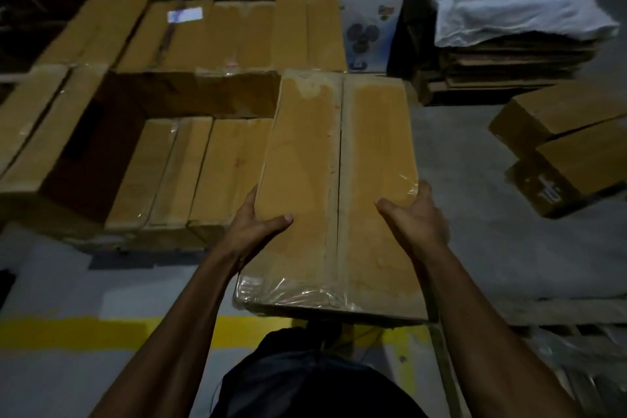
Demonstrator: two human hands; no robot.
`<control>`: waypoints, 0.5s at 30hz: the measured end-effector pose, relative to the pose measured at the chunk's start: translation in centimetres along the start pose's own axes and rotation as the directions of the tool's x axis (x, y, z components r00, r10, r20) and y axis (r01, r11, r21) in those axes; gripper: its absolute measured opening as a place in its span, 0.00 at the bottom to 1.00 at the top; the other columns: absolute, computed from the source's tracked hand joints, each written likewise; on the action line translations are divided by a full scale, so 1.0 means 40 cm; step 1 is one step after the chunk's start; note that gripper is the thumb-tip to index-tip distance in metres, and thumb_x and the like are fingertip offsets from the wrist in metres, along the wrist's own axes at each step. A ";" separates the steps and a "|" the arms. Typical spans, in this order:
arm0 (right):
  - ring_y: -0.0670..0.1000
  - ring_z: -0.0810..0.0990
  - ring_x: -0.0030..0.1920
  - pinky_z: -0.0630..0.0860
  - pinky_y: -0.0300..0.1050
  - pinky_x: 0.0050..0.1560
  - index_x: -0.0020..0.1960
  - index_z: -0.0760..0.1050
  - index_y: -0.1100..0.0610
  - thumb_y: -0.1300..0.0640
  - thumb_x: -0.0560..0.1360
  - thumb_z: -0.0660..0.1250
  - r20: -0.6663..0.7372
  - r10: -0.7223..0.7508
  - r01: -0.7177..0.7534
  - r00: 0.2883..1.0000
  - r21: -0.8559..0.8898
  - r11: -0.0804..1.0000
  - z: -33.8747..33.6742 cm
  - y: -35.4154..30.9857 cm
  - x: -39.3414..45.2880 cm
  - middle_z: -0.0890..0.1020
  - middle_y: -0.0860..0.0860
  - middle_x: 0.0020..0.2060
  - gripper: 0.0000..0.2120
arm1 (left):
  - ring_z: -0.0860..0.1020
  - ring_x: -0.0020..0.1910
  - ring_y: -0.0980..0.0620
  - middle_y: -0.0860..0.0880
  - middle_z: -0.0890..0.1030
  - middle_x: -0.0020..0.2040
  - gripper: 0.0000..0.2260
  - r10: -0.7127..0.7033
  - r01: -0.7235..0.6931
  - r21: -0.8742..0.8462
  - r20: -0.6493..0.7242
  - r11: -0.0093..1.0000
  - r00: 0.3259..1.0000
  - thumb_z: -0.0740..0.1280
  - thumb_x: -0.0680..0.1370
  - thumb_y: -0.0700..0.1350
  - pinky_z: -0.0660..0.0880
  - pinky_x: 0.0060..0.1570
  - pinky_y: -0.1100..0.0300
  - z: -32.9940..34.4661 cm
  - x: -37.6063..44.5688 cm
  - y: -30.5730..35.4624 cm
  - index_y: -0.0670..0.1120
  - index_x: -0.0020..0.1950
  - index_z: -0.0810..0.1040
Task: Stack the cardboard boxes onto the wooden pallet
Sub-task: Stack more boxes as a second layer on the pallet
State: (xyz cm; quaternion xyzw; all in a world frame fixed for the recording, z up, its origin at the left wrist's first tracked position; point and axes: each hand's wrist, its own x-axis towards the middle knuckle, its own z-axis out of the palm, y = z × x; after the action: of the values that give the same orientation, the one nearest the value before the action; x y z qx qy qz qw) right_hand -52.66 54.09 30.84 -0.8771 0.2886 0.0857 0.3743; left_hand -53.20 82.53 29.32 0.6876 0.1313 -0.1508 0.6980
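a dark trouser leg point(305, 383) sits lowest in my view, above a yellow floor line point(84, 332). just past it i see a long taped box point(332, 187) held flat in the air, my left hand point(258, 224) gripping its left edge, my right hand point(417, 214) gripping its right edge. it hangs beside the stacked boxes point(190, 166) to its left.

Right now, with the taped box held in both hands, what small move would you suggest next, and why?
Probably ease the taped cardboard box forward and left, then lower it into the gap in the stack. Left hand and right hand grip its sides, and it hangs above the lower row, beside that opening.
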 end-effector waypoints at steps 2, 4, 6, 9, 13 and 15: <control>0.61 0.79 0.55 0.75 0.52 0.55 0.73 0.58 0.43 0.31 0.66 0.70 0.018 -0.024 0.025 1.000 -0.028 0.999 0.024 0.001 -0.017 0.80 0.52 0.57 0.42 | 0.81 0.57 0.48 0.45 0.80 0.60 0.33 -0.004 0.003 -0.033 -0.034 0.999 0.999 0.75 0.72 0.36 0.80 0.47 0.62 -0.026 -0.039 -0.021 0.49 0.74 0.66; 0.61 0.79 0.56 0.74 0.51 0.54 0.75 0.57 0.43 0.32 0.67 0.70 0.055 -0.047 0.050 0.997 -0.057 0.997 0.050 -0.008 -0.047 0.79 0.53 0.58 0.43 | 0.81 0.58 0.47 0.44 0.80 0.61 0.34 -0.016 0.012 -0.060 -0.065 0.998 0.998 0.75 0.72 0.35 0.80 0.48 0.61 -0.059 -0.090 -0.044 0.48 0.74 0.66; 0.61 0.78 0.57 0.75 0.53 0.56 0.76 0.56 0.43 0.31 0.67 0.69 0.079 -0.075 0.082 0.994 -0.092 0.992 0.078 -0.025 -0.076 0.79 0.54 0.59 0.44 | 0.81 0.57 0.47 0.44 0.80 0.62 0.33 -0.022 0.012 -0.092 -0.116 0.996 0.993 0.74 0.72 0.35 0.80 0.47 0.61 -0.091 -0.140 -0.058 0.48 0.74 0.66; 0.62 0.77 0.60 0.73 0.52 0.56 0.77 0.55 0.44 0.32 0.68 0.70 0.121 -0.118 0.131 0.986 -0.112 0.985 0.120 -0.058 -0.115 0.78 0.55 0.62 0.44 | 0.82 0.54 0.50 0.45 0.81 0.60 0.32 -0.020 0.000 -0.109 -0.180 0.994 0.984 0.74 0.73 0.35 0.80 0.43 0.63 -0.143 -0.193 -0.082 0.50 0.73 0.67; 0.63 0.76 0.62 0.74 0.55 0.59 0.77 0.55 0.43 0.31 0.68 0.70 0.160 -0.176 0.197 0.971 -0.131 0.972 0.197 -0.118 -0.155 0.77 0.56 0.64 0.44 | 0.82 0.55 0.48 0.44 0.81 0.61 0.32 -0.003 -0.028 -0.132 -0.232 0.991 0.973 0.75 0.72 0.35 0.81 0.45 0.58 -0.241 -0.229 -0.112 0.48 0.74 0.67; 0.63 0.76 0.62 0.73 0.55 0.60 0.77 0.55 0.43 0.30 0.68 0.70 0.177 -0.201 0.227 0.963 -0.139 0.964 0.249 -0.160 -0.177 0.77 0.56 0.65 0.45 | 0.82 0.54 0.49 0.45 0.81 0.60 0.31 0.004 -0.042 -0.141 -0.263 0.989 0.965 0.74 0.73 0.35 0.81 0.43 0.60 -0.303 -0.241 -0.121 0.49 0.73 0.68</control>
State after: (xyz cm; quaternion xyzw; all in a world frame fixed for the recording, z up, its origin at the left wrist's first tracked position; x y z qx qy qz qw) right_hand -54.15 67.79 30.29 -0.9203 0.1527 0.1381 0.3327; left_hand -63.66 94.88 28.38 0.6504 0.2249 -0.0405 0.7244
